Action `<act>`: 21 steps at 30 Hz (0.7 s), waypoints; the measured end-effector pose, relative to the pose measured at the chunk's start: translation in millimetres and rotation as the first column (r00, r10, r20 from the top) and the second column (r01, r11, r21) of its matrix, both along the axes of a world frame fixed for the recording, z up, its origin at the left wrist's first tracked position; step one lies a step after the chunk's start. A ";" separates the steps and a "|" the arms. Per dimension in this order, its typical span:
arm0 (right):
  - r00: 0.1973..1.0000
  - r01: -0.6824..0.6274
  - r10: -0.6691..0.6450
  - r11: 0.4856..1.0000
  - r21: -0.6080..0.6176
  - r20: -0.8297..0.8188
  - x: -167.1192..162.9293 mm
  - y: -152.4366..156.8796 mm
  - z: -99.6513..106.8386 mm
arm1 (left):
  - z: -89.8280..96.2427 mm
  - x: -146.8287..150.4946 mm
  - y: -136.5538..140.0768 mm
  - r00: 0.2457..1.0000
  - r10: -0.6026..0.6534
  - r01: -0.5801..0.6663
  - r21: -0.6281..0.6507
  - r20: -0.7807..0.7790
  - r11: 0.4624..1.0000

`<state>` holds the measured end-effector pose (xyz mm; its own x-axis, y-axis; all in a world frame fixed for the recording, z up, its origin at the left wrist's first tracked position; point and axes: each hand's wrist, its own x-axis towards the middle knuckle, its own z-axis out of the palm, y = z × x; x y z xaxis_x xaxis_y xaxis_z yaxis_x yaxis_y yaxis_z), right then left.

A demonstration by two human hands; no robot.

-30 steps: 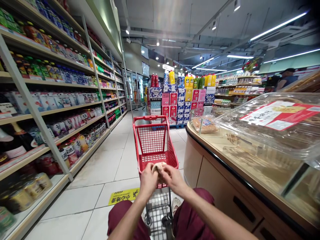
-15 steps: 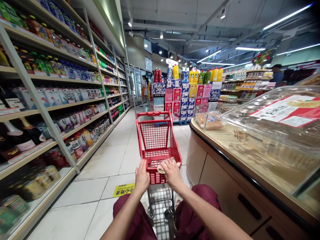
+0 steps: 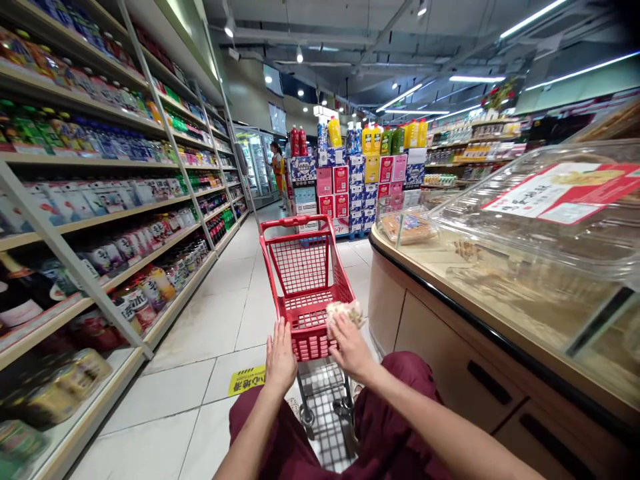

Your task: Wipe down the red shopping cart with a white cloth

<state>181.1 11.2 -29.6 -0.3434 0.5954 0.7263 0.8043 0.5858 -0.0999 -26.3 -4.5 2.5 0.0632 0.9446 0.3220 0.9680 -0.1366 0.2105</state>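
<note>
A red plastic shopping cart (image 3: 300,300) stands between my knees, its grid basket facing me. My left hand (image 3: 280,357) rests against the near left side of the basket, fingers stretched out and holding nothing. At the near right corner, my right hand (image 3: 349,343) presses a pale, crumpled cloth (image 3: 353,311) onto the rim. The fingers curve over the cloth and hide part of it. Below the basket, the cart's wheels (image 3: 307,418) stand close to my feet.
Shelves of bottles and cans (image 3: 125,193) line the left. A curved display counter (image 3: 420,287) with plastic-boxed food stands close on my right. A yellow floor sign (image 3: 247,380) lies by my left knee. Stacked drink cartons (image 3: 350,193) and a person (image 3: 277,170) are ahead.
My right hand has shifted the cloth from the front rim toward the right corner, where more of it shows. My left hand's fingers have straightened. The view has turned slightly right.
</note>
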 end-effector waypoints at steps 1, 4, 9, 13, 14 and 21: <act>1.000 -0.011 0.011 1.000 0.010 -0.011 -18.5 -0.7 -0.7 | 0.5 0.7 0.0 1.000 -0.001 0.001 -0.006 0.000 1.000; 0.998 -0.054 0.056 0.998 0.044 -0.034 -62.4 9.1 5.9 | 3.2 -1.2 0.6 0.999 -0.002 0.000 -0.052 -0.037 0.999; 1.000 -0.011 0.012 0.999 -0.050 0.023 -17.6 26.1 21.2 | 11.5 -2.2 0.4 0.987 0.023 -0.036 -0.080 -0.159 0.996; 0.994 0.105 -0.107 0.994 -0.041 -0.035 -0.4 19.7 16.2 | 17.2 5.4 -3.2 0.983 0.047 -0.064 -0.091 -0.175 0.994; 0.994 0.099 -0.099 0.995 -0.016 -0.047 -13.6 18.1 14.6 | 19.1 6.3 -4.2 0.982 0.053 -0.071 -0.092 -0.179 0.993; 0.989 -0.144 0.144 0.990 -0.005 -0.028 -67.5 21.6 24.7 | 33.9 -7.6 -10.3 0.947 -0.032 -0.015 -0.144 -0.321 0.990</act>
